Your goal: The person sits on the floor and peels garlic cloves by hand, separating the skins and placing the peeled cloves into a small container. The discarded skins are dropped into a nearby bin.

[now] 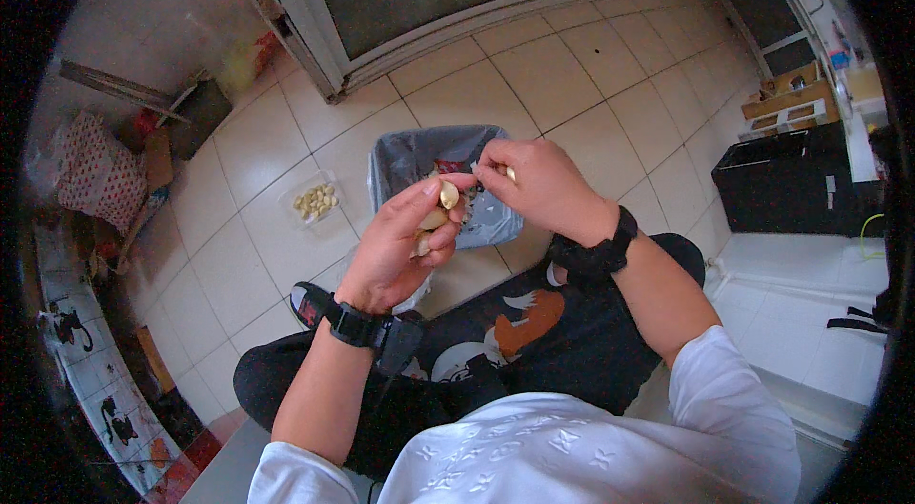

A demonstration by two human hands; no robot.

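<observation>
My left hand (400, 239) holds several garlic cloves; one pale clove (449, 195) stands up between thumb and index finger, and others rest against the curled fingers. My right hand (540, 186) is pinched close by, its fingertips near the left index fingertip, with another pale clove (510, 174) tucked in its fingers. Beneath both hands stands a bin with a grey plastic liner (400, 147), holding skins and scraps. To the left on the floor, a clear plastic tub (294, 209) contains several peeled garlic cloves (317, 201). My hands hide part of the bin's contents.
Beige tiles (457, 86) cover the floor. A sliding door frame (457, 25) runs along the far side. At right stands a black cabinet (779, 182); at left lies a patterned bag (100, 172). My shoe (309, 304) is beside the bin.
</observation>
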